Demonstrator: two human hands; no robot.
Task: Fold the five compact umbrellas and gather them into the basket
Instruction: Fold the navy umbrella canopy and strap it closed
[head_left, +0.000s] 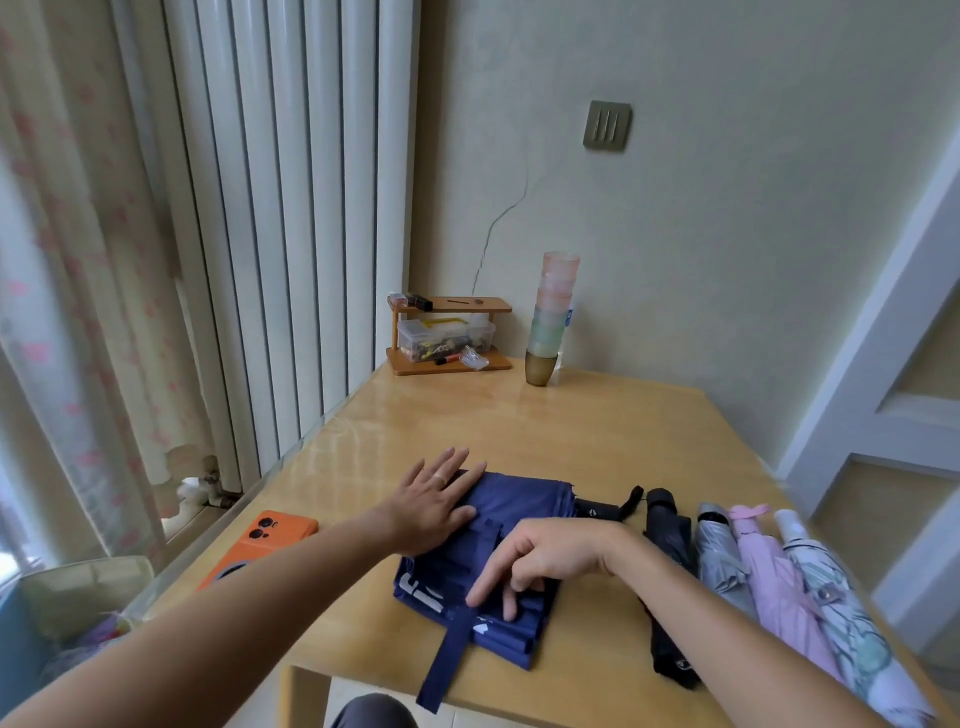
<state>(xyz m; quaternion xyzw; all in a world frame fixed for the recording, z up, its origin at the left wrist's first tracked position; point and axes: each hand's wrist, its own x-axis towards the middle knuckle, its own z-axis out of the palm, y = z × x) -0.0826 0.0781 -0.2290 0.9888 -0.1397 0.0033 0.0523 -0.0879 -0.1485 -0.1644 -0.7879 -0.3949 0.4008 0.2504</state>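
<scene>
Here, beyond both grips, a stack of translucent pink and green plastic cups (553, 317) and a small two-tier wooden rack (447, 332) stand at the far edge of the light wooden tabletop (519, 426). An orange-cased phone (260, 545) lies just left of the left grip (431, 506). Below the tabletop edge, further left, sits a blurred pale green container (88, 592).

Right of the right grip (545, 558), four folded umbrellas lie side by side under that forearm: a black one (670, 571), a silver-grey one (719, 561), a pink one (769, 571) and a white one with a pale green print (831, 613).

The navy blue compact umbrella (498, 551) lies flattened beneath both grips. The left grip rests flat on its canopy, fingers straight and apart. The right grip's bent fingertips touch the pleats beside the loose navy strap (452, 654); whether they pinch fabric I cannot tell.
</scene>
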